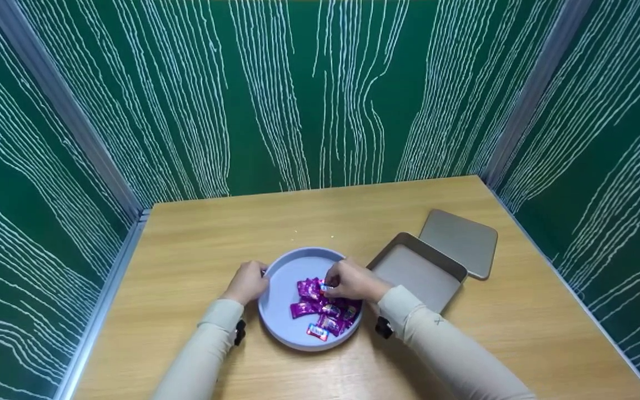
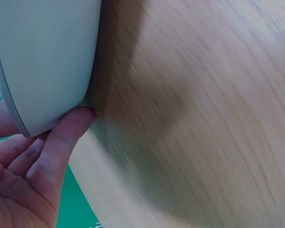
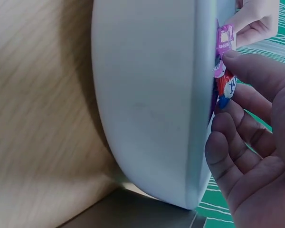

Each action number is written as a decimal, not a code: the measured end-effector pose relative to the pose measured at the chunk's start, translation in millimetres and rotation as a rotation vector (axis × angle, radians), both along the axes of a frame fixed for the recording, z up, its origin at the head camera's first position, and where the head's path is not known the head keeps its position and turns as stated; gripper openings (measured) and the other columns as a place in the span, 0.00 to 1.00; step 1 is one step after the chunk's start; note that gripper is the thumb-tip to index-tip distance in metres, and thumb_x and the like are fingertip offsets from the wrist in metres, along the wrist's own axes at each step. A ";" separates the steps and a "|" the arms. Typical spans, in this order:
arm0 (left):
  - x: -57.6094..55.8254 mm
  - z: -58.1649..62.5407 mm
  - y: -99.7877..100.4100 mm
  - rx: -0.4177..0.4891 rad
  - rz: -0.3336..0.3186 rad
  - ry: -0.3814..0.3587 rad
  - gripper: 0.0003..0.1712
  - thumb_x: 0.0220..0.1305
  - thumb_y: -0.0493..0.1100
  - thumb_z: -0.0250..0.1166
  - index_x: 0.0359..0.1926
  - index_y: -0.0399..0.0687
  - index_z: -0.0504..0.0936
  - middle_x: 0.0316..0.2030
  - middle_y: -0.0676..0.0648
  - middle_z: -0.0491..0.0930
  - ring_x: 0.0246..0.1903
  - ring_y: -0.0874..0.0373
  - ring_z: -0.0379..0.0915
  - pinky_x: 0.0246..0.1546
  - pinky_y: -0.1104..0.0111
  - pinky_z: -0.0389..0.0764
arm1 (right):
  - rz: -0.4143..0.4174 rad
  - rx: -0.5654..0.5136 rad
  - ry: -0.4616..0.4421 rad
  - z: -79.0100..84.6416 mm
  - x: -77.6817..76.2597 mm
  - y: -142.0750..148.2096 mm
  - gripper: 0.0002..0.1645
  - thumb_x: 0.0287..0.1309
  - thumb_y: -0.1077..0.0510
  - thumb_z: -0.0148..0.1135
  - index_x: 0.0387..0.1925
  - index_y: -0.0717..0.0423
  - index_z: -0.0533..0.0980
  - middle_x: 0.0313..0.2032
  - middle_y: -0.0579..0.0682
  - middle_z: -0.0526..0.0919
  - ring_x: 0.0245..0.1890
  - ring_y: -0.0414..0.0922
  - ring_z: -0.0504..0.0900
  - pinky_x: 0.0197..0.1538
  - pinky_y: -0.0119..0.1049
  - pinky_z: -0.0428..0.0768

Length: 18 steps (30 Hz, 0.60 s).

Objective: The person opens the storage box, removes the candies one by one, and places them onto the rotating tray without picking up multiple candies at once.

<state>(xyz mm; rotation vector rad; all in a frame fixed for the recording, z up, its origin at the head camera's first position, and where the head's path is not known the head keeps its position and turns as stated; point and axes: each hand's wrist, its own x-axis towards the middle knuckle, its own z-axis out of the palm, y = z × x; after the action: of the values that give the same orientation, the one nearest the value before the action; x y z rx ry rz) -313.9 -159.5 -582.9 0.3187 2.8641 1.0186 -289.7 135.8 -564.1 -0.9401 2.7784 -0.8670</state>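
Note:
A round, pale lavender-grey bowl (image 1: 276,318) with a low wall rests on the wooden table. Several purple-wrapped candies (image 1: 304,310) are heaped in its right half, and a red, white and blue candy (image 1: 318,332) lies near the front. My left hand (image 1: 249,282) grips the bowl's left wall; in the left wrist view a fingertip presses its outer side. Over the heap, my right hand (image 1: 351,279) pinches a red, white and blue wrapped candy (image 3: 228,87) between thumb and fingers. A purple wrapper shows right beside it in the right wrist view.
Right of the bowl stands a brownish rectangular pan (image 1: 417,272), close to its wall. A flat lid-like piece (image 1: 460,244) of the same colour lies partly under the pan. Green panels with white wavy lines (image 1: 309,100) enclose the table (image 1: 214,233) at the back and sides.

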 end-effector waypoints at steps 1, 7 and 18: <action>0.1 0.1 0.0 -0.003 -0.002 0.005 0.15 0.66 0.29 0.62 0.47 0.37 0.93 0.34 0.43 0.89 0.31 0.55 0.80 0.34 0.64 0.85 | 0.001 0.006 0.006 -0.6 0.1 -0.2 0.10 0.56 0.57 0.82 0.36 0.59 0.90 0.33 0.52 0.92 0.29 0.40 0.83 0.41 0.35 0.85; -0.4 0.8 -0.9 -0.017 -0.015 0.035 0.13 0.65 0.29 0.62 0.38 0.40 0.93 0.29 0.45 0.86 0.28 0.56 0.78 0.31 0.66 0.81 | 0.001 0.022 0.018 -3.6 0.8 -1.8 0.11 0.56 0.56 0.82 0.36 0.58 0.90 0.35 0.52 0.93 0.32 0.42 0.86 0.43 0.37 0.86; -0.7 -0.1 -1.1 -0.006 -0.015 0.041 0.11 0.67 0.30 0.62 0.37 0.40 0.92 0.28 0.45 0.85 0.27 0.56 0.77 0.30 0.65 0.81 | -0.002 0.020 -0.027 -6.6 1.4 -2.2 0.11 0.58 0.56 0.82 0.39 0.59 0.91 0.36 0.53 0.91 0.34 0.42 0.85 0.45 0.38 0.87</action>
<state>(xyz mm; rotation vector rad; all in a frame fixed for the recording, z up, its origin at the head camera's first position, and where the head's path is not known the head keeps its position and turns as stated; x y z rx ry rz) -314.5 -160.5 -582.9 0.3636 2.8962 1.0120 -288.4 133.7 -570.7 -0.9162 2.7608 -0.8445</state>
